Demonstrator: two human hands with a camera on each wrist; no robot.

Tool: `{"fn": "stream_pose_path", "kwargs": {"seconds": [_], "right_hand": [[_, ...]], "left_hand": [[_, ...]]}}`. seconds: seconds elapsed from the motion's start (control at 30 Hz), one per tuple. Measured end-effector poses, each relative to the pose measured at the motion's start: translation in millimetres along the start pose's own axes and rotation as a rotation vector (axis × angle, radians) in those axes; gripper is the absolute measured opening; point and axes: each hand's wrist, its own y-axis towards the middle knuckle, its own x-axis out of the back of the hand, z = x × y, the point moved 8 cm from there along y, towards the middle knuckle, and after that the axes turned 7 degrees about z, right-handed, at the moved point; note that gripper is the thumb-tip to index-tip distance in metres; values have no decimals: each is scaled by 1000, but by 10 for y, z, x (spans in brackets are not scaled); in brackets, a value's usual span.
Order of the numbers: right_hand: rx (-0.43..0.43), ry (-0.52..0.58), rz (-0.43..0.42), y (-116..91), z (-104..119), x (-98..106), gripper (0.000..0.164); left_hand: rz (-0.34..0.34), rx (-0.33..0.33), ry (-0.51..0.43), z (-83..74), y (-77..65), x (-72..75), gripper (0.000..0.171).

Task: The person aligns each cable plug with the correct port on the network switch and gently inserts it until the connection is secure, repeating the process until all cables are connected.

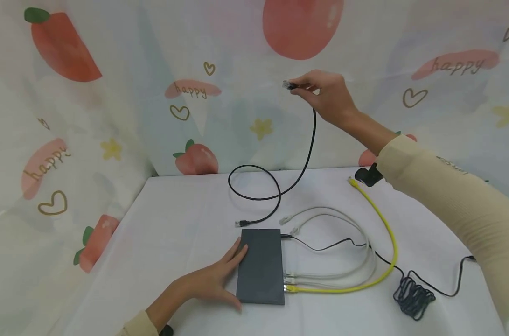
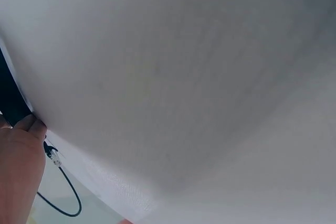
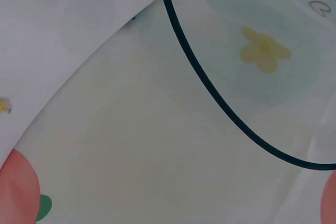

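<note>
In the head view, my right hand (image 1: 325, 95) is raised in front of the backdrop and pinches one end of a black Ethernet cable (image 1: 311, 144), its clear plug pointing left. The cable drops to the table in a loop; its other plug (image 1: 242, 223) lies just beyond a flat dark grey network switch box (image 1: 260, 268). My left hand (image 1: 212, 282) rests against the box's left side with fingers spread. In the left wrist view, fingertips (image 2: 37, 127) touch the box's edge. The right wrist view shows the black cable (image 3: 210, 87) but not the hand.
A yellow Ethernet cable (image 1: 393, 238) and two whitish cables (image 1: 355, 224) run from the box's right side, their far plugs loose. A thin black power cord (image 1: 321, 248) leads to a tied bundle (image 1: 414, 298). Patterned cloth (image 1: 237, 116) hangs behind the white table (image 1: 187, 210).
</note>
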Motion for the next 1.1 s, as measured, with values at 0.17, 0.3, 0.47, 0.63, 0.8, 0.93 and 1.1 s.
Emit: {"fn": "stream_pose_path", "kwargs": {"seconds": [0.17, 0.3, 0.47, 0.63, 0.8, 0.93, 1.1], "right_hand": [[-12, -31, -80, -52, -50, 313, 21], [-43, -85, -125, -113, -114, 524, 20], [-101, -151, -171, -221, -208, 762, 22], [-115, -143, -182, -311, -209, 864, 22], [-167, -114, -170, -378, -216, 861, 22], [-179, -125, -135, -425, -209, 853, 24], [-74, -153, -18, -486, -88, 742, 28]], "left_hand": [[2, -1, -7, 5, 7, 18, 125], [5, -6, -26, 15, 22, 11, 124], [9, -1, -19, 33, 28, 2, 124], [8, 12, -2, 91, -20, 2, 124], [0, 24, -6, 141, -75, 5, 124], [-3, 34, -17, 148, -100, 21, 123], [1, 36, -27, 144, -116, 38, 122]]}}
